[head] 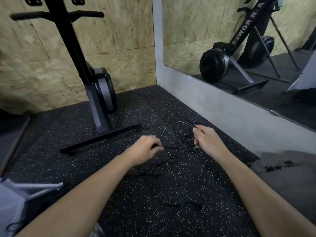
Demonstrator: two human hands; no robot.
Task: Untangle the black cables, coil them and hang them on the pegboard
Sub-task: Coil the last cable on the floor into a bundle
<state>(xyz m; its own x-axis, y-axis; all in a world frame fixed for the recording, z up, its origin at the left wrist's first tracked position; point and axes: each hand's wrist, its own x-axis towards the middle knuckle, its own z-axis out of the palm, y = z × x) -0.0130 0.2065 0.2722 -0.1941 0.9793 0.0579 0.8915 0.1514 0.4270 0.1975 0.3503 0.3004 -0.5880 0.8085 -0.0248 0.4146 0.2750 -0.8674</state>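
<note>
Untangling: left hand (145,148) pinches, right hand (207,141) grips the thin black tangled cables (177,147) (by the speckled rubber floor's (136,202) right edge); next, probably pull loops apart.

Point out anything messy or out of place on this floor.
The black cables sprawl in a loose tangle on the floor, one stray length lying apart nearer the person. The left hand and right hand each grip strands. Nothing else.

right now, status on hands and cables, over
Left hand and right hand both grip the black cables, a strand stretched between them. Rest tangled on the floor. Rower base close on the left.
</note>
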